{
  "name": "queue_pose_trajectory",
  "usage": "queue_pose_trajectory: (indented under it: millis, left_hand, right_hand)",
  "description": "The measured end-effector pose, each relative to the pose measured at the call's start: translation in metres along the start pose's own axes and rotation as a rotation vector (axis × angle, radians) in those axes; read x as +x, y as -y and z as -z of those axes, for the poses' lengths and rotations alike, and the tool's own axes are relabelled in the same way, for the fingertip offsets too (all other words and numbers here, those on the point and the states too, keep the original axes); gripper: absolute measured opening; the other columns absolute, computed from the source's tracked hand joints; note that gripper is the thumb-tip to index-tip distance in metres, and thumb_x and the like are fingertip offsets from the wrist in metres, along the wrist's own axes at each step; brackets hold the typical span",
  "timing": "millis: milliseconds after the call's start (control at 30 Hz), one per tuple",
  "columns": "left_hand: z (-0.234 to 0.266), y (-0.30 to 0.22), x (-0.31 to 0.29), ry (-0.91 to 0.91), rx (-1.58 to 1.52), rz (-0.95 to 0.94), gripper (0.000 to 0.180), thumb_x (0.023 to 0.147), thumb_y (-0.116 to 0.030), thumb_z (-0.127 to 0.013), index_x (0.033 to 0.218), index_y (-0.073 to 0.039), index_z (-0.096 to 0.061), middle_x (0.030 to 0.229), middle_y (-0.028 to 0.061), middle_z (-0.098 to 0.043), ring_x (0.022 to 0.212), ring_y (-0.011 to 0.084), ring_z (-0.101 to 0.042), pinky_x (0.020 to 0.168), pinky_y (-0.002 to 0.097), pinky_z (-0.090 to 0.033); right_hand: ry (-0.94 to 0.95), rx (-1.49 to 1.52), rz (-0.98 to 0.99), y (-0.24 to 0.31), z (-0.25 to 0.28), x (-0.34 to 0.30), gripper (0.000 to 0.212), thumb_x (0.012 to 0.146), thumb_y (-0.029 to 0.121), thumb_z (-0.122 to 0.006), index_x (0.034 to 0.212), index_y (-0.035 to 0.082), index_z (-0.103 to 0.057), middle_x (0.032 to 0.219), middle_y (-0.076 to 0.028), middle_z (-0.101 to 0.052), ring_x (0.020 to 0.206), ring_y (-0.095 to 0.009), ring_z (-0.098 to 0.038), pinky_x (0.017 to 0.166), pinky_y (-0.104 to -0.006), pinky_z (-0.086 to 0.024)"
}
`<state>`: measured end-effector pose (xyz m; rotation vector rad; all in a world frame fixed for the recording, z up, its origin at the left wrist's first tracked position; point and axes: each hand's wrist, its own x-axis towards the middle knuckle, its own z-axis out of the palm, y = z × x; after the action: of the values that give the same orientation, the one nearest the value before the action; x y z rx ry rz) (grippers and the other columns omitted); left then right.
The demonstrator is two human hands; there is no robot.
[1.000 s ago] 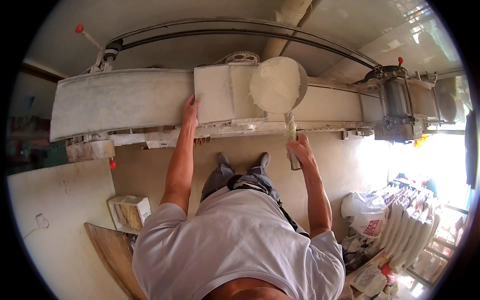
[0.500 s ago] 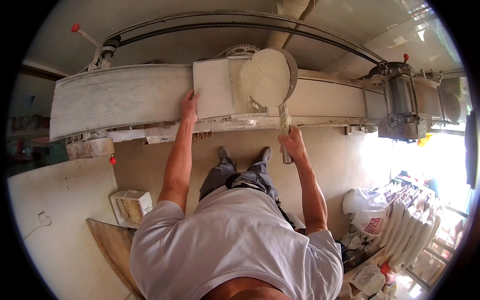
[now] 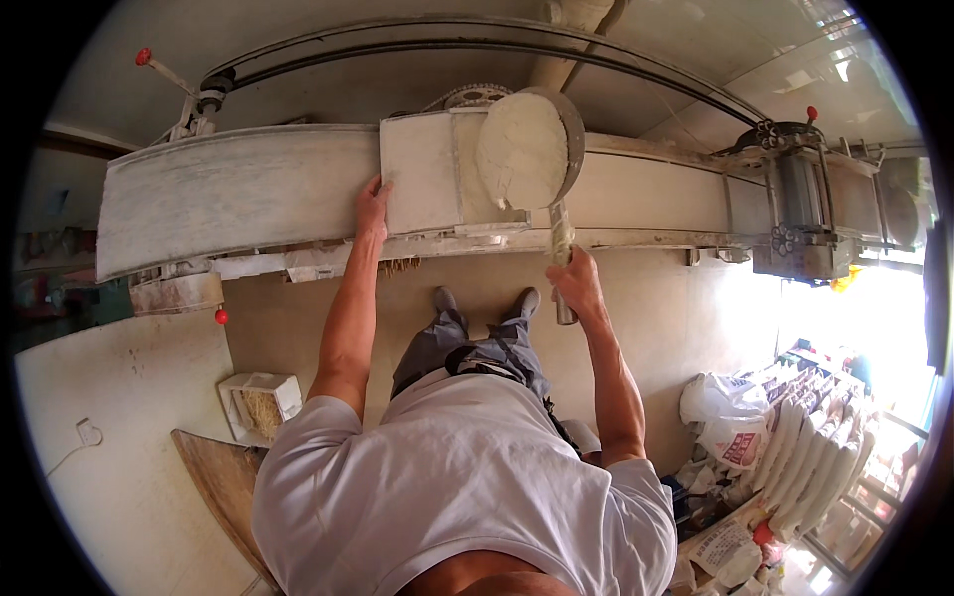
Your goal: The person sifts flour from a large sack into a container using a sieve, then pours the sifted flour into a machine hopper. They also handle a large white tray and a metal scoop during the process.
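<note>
My right hand (image 3: 576,280) grips the handle of a large round metal scoop (image 3: 573,164). White powder (image 3: 520,154) fills the scoop, which is held tilted toward the left over a framed opening in the machine's top. Some powder lies at the near-left rim. Just left of that opening is a flat white panel (image 3: 420,174). My left hand (image 3: 371,207) holds the panel's left edge, its fingers partly hidden by the edge and the wrist.
A long pale bed (image 3: 238,194) runs left of the panel, with a roller unit (image 3: 798,199) at the far right. Red-knobbed levers (image 3: 143,57) stand at both ends. A white box of straw-like sticks (image 3: 260,409) sits lower left; bags (image 3: 725,417) pile up lower right.
The scoop and my right hand have shifted slightly left, and the scoop looks tipped a little further that way. My left hand keeps its place on the panel.
</note>
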<state>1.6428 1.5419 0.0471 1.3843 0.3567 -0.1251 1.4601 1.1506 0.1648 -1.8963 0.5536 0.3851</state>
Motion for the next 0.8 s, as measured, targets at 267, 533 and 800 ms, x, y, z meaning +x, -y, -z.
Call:
queue_pose_trajectory:
  millis: [267,533,800]
  left_hand:
    - [-0.001,0.000,0.001,0.007,-0.013,-0.010,0.036,0.097,-0.010,-0.065,0.131,0.004,-0.062,0.113,0.0077,-0.071,0.095,0.0133,-0.067,0.083,0.0286,-0.054]
    - [-0.002,-0.004,0.000,-0.014,-0.001,-0.001,0.035,0.097,-0.009,-0.065,0.129,0.004,-0.063,0.112,0.0075,-0.072,0.093,0.0131,-0.067,0.082,0.0288,-0.054]
    - [-0.003,-0.006,0.000,-0.027,-0.006,0.012,0.035,0.097,-0.010,-0.066,0.129,0.003,-0.063,0.111,0.0071,-0.072,0.094,0.0133,-0.067,0.083,0.0295,-0.054]
  right_hand:
    - [-0.029,-0.093,0.042,0.013,0.012,-0.006,0.032,0.073,0.012,-0.067,0.095,-0.011,-0.061,0.074,-0.024,-0.066,0.066,-0.031,-0.070,0.062,-0.0431,-0.055]
    - [-0.044,-0.040,0.076,0.015,0.018,-0.005,0.031,0.073,0.012,-0.067,0.091,-0.012,-0.059,0.071,-0.025,-0.064,0.063,-0.032,-0.069,0.059,-0.0435,-0.054]
    - [-0.016,0.041,0.001,0.025,0.031,-0.012,0.026,0.076,0.008,-0.066,0.093,-0.010,-0.059,0.068,-0.016,-0.062,0.053,-0.024,-0.065,0.050,-0.0396,-0.053]
